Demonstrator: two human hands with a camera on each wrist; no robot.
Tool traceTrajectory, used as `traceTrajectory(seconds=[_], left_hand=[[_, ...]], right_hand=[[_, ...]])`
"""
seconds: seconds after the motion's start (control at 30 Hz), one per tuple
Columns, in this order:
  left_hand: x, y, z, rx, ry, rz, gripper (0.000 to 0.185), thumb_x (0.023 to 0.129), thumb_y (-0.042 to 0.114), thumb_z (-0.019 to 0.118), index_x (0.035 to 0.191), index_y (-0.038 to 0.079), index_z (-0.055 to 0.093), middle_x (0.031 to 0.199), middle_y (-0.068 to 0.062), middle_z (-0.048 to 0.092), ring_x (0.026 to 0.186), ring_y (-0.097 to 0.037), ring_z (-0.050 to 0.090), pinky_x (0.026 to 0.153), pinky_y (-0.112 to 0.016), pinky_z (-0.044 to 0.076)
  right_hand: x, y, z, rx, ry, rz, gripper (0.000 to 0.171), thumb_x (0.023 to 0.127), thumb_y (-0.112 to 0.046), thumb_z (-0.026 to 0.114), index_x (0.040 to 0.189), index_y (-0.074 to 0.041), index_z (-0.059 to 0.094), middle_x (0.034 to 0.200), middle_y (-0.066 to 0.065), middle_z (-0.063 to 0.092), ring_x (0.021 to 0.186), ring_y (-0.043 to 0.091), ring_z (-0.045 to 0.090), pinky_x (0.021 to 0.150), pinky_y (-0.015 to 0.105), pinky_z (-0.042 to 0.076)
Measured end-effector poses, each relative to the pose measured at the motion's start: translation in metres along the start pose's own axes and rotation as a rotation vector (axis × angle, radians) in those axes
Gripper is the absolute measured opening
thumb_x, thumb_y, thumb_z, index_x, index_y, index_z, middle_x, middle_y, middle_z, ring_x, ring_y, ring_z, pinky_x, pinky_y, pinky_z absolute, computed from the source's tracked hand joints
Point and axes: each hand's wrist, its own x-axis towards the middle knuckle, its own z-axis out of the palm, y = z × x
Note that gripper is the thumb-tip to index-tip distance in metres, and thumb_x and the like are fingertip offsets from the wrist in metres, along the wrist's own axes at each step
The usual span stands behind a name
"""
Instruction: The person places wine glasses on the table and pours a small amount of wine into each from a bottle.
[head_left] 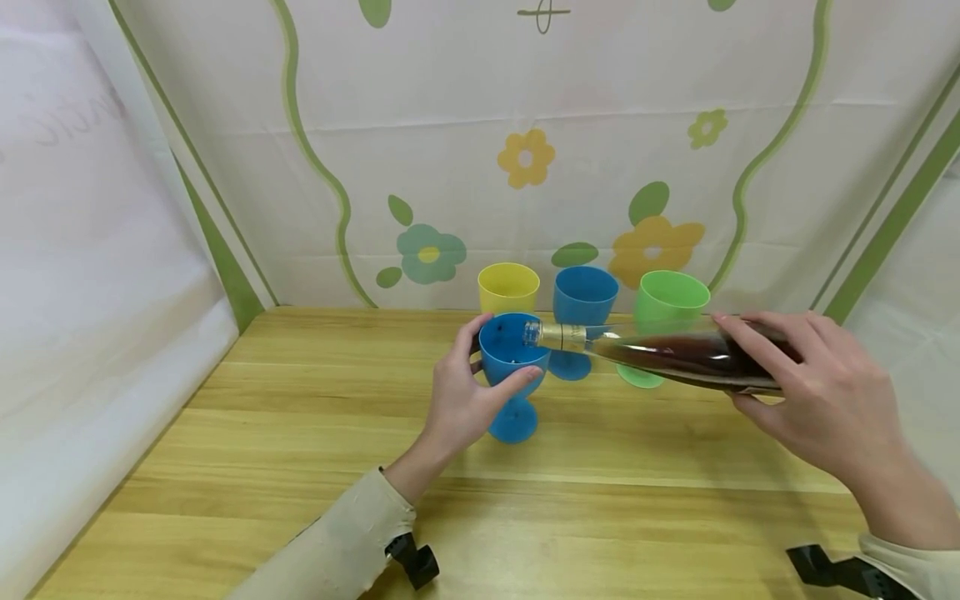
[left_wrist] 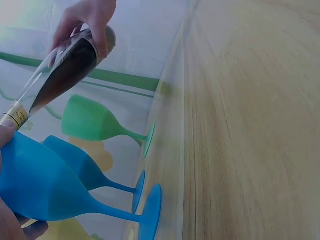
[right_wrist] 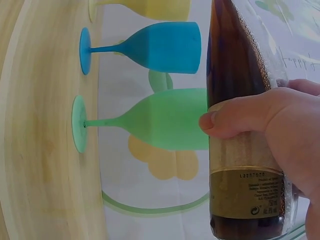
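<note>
My left hand grips the bowl of a blue goblet standing on the wooden table. My right hand holds a clear bottle of dark liquid, tipped almost level, its mouth over the goblet's rim. In the left wrist view the blue goblet fills the lower left and the bottle slants down toward it. In the right wrist view my fingers wrap round the bottle above its gold label.
Behind stand a yellow goblet, a second blue goblet and a green goblet, close to the flowered cloth backdrop. White cloth walls the left side. The green goblet stands beside the bottle.
</note>
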Motion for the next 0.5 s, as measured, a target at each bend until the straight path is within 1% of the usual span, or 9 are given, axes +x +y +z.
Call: traceTrajectory(seconds=[0.27,0.5], left_hand=[[0.0000,0.0010,-0.0002,0.012,-0.003,0.000,0.087,0.087,0.027,0.090,0.158,0.009,0.043,0.153,-0.010,0.060,0.140,-0.031,0.060,0.107,-0.054,0.058],[0.0000,0.0007,-0.0005,0.008,-0.003,0.000,0.087,0.087,0.027,0.090,0.158,0.010,0.044,0.153,-0.010,0.060,0.140,-0.031,0.060,0.107,-0.055,0.058]], right_hand=[[0.0024,-0.0014,-0.0025,-0.032,0.021,-0.020,0.061,0.098,-0.052,0.041,0.143,-0.021,0.069,0.116,0.023,0.070,0.095,0.050,0.061,0.074,0.061,0.048],[0.0044,-0.0024,-0.0041,-0.033,0.033,-0.031,0.060,0.097,-0.049,0.043,0.144,-0.022,0.068,0.116,0.024,0.070,0.092,0.050,0.061,0.074,0.062,0.047]])
